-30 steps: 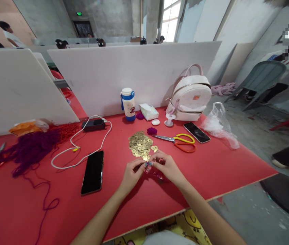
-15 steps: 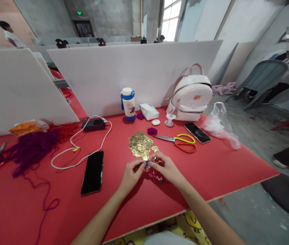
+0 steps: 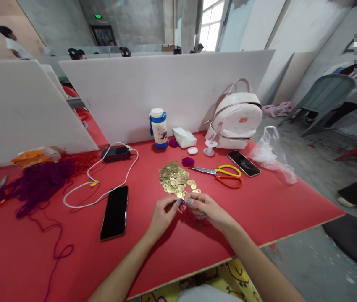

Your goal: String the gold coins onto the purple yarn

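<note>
Purple yarn [image 3: 182, 206] runs between my two hands at the front middle of the table. My left hand [image 3: 165, 213] pinches it between thumb and fingertips. Close beside it, my right hand [image 3: 206, 209] has its thumb and fingers pressed together on the yarn, part of which hangs below the fingers. Just beyond my fingertips lies a heap of brass coins with holes [image 3: 174, 178], with a few loose ones at its right side. A small purple yarn ball [image 3: 188, 161] sits behind the heap. My fingers cover any knot or coin on the strand.
Scissors [image 3: 218, 173] and a phone [image 3: 244, 163] lie to the right, before a white backpack [image 3: 237, 121]. A bottle [image 3: 158, 129] stands at the back. On the left are another phone [image 3: 114, 213], a white cable [image 3: 68, 200] and a purple yarn tangle [image 3: 44, 182].
My right hand has shifted slightly right and down, away from my left fingertips, uncovering loose coins beyond it. My left hand stays in place, still pinching the yarn.
</note>
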A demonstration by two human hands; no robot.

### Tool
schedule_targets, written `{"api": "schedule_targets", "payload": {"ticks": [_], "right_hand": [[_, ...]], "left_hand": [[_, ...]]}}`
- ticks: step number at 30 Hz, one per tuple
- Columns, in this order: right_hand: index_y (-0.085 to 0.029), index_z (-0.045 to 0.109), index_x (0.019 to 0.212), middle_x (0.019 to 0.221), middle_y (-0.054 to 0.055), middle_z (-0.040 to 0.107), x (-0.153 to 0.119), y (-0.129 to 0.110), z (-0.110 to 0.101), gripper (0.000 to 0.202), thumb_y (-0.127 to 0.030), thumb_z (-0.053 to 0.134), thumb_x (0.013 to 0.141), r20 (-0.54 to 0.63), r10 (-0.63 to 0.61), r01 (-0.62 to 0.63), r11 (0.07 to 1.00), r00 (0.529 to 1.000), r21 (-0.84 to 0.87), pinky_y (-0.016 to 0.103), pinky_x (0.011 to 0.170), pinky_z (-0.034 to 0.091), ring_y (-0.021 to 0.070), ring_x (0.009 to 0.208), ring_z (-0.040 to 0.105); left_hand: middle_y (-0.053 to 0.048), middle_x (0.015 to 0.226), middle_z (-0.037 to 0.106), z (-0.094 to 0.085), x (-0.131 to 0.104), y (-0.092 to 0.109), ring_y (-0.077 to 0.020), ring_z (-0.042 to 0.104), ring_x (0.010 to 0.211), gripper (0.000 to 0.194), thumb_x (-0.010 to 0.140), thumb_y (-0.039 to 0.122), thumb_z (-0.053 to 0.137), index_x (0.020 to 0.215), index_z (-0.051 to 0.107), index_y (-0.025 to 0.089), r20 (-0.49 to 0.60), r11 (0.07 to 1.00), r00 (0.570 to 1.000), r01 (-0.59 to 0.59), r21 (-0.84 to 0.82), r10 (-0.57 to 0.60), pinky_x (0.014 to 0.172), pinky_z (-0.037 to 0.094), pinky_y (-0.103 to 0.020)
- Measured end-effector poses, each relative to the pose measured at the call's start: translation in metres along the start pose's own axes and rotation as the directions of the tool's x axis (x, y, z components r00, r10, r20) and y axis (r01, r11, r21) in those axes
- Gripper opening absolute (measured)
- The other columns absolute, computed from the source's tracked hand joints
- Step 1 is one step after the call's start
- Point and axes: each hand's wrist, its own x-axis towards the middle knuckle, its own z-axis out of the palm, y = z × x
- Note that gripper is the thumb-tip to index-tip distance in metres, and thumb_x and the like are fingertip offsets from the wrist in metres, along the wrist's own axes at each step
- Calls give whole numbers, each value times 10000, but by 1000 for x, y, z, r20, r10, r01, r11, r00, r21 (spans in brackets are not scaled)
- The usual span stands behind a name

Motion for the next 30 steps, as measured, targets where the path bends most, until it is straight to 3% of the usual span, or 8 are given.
{"api": "schedule_targets", "payload": {"ticks": [5,12,18,20,23,25,28,30], "right_hand": [[-184,510,770,505,-101,303,-4,-5,0,370,-487,720,750,57,12,-15,999,998,36,206,421,127,43,431,172],[-235,318,651,554,-70,251,-16,-41,-24,479,-621,574,772,-189,-204,193,978,960,-76,225,403,175,93,469,170],[-230,448,726,660,-9,494,-33,-65,-57,309,-499,568,819,-470,-457,392,890,755,-234,236,449,338,123,539,465],[-247,537,990,949,48,633,-33,-59,-58,266,-458,578,834,-536,-523,392,852,663,-346,246,529,424,168,757,615],[-312,351,1357,1353,95,509,-28,-42,-44,518,-404,545,885,-509,-646,380,756,569,-533,314,754,511,216,1098,594],[-311,312,1403,1452,102,414,-23,-30,-28,535,-368,517,912,-399,-693,363,680,600,-636,361,924,480,217,1245,500],[-301,399,1383,1429,88,464,-16,-12,-4,499,-334,541,906,-123,-536,313,647,835,-695,395,1034,412,223,1302,452],[-291,422,1382,1306,90,578,-11,-3,6,586,-317,641,839,-10,-383,260,646,924,-718,384,983,446,240,1207,540]], "left_hand": [[-42,694,653,0,1,-1,-165,576,670,267,858,368,571,744,671,148,-7,1000,1000,6,-3,-6,603,440,-238],[-33,633,641,-1,1,-1,-145,577,551,335,854,433,571,724,668,140,4,996,998,66,-59,-66,524,434,-231],[-41,634,662,1,3,-1,-149,592,502,330,832,446,594,765,678,134,18,978,990,139,-154,-138,475,455,-241],[-44,638,668,1,4,-3,-156,607,522,311,821,428,608,765,682,132,11,977,990,138,-160,-138,489,468,-246],[-47,657,687,2,5,-7,-167,631,571,255,805,378,630,768,689,133,0,980,991,133,-145,-134,534,490,-255],[-50,684,706,2,6,-10,-178,647,611,221,792,351,643,777,695,137,-13,983,990,135,-125,-137,573,503,-265],[-60,731,729,1,6,-12,-196,666,682,187,775,316,655,790,706,137,-14,987,992,126,-96,-128,647,517,-284],[-66,757,740,0,6,-12,-203,672,717,181,769,302,654,808,717,137,4,990,993,115,-87,-115,684,520,-291]]}}
